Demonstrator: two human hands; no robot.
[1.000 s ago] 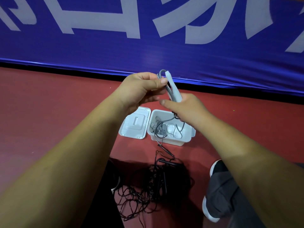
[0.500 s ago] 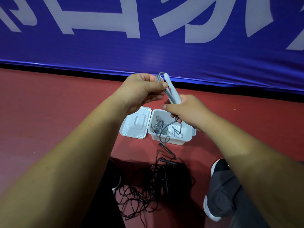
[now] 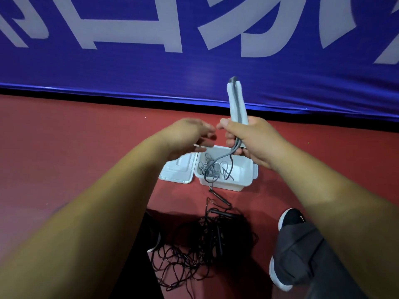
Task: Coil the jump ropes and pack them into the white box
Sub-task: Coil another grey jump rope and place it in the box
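**A:** Where is the grey jump rope sitting right now?

**B:** I'm seeing its 2 pale grey handles [image 3: 237, 104] standing upright side by side, sticking up out of the right hand [image 3: 254, 141]. That hand is curling tight around their lower ends, above the far edge of the white box [image 3: 222, 187].

**A:** And the cord?

**B:** The grey cord [image 3: 212, 169] is hanging from under that fist straight down into the box, where the rest is lying in loose loops against the left side.

**A:** What is the left hand doing?

**B:** The left hand [image 3: 190, 134] is hovering just beside the right 1, at about the same height. Its fingers are spreading loosely and I'm seeing nothing in them. It's blurred, so I cannot tell the fingertips apart.

**A:** Anything else near the box?

**B:** The lid [image 3: 179, 169] is lying flat on the red floor [image 3: 64, 152], just beside the box's left wall. Nearer to me, a tangle of black jump ropes [image 3: 200, 247] is sprawling on the floor, with 1 black handle [image 3: 220, 198] pointing up toward the box's front wall. A dark trouser leg [image 3: 302, 257] and a black shoe [image 3: 290, 219] are showing to the right of the tangle. A blue banner [image 3: 194, 70] with white lettering is running along the back.
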